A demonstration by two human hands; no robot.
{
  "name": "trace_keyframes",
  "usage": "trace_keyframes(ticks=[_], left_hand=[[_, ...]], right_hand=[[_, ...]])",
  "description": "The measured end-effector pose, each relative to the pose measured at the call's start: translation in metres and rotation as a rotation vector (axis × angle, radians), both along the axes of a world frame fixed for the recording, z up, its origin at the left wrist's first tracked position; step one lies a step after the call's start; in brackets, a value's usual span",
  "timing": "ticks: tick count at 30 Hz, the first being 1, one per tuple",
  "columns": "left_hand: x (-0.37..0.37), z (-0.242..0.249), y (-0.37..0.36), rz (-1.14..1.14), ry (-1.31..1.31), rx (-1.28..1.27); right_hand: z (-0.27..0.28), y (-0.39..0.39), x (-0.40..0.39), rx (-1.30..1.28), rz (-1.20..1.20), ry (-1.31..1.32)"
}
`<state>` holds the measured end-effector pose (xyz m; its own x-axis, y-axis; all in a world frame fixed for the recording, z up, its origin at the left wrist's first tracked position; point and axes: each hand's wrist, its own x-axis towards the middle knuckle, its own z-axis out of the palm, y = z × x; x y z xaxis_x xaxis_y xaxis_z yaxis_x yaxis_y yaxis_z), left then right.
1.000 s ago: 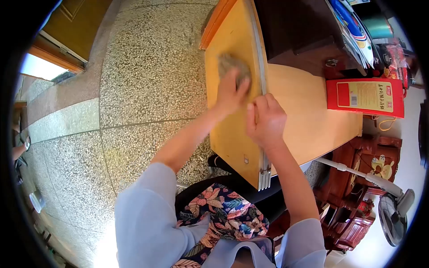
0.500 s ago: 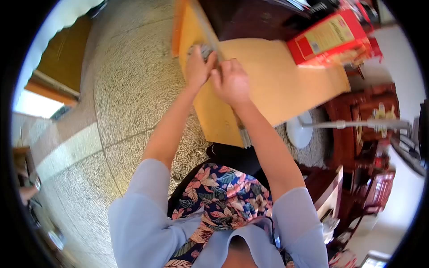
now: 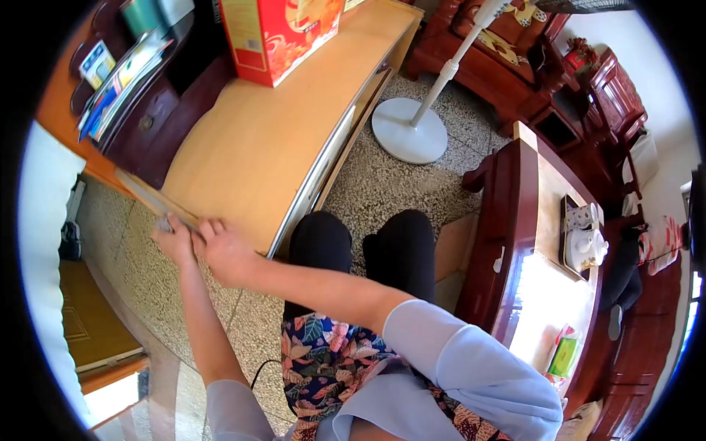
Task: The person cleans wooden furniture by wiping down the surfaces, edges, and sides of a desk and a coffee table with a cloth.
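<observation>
Hands together at nine o'clock on the tabletop (image 3: 257, 147) edge, left hand (image 3: 173, 241) pressing a grey cloth (image 3: 163, 225), right hand (image 3: 225, 254) gripping the edge, red box (image 3: 276, 33) at twelve o'clock.

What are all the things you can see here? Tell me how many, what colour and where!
wooden board: one, light orange-brown, left of the knees
grey pad: one, mostly hidden, at the board's near corner
red box: one, red, on the board's far end
fan stand: one, white, on the speckled floor
dark red table: one, to the right
tea tray: one, white pieces, on that table
magazines: a few, top left
left hand: one, on the pad
right hand: one, gripping the board's corner edge
</observation>
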<state>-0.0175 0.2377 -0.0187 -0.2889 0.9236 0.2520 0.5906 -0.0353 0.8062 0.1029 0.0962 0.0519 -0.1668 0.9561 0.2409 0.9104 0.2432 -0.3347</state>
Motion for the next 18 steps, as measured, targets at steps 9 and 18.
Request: trace_keyframes(ticks=[9, 18], left_hand=[[-0.034, -0.003, 0.031, 0.046, 0.054, -0.088], [-0.019, 0.039, 0.021, -0.097, -0.312, -0.371]], right_hand=[[0.016, 0.004, 0.021, -0.172, 0.204, -0.094], [-0.001, 0.013, 0.069, -0.321, 0.442, 0.525]])
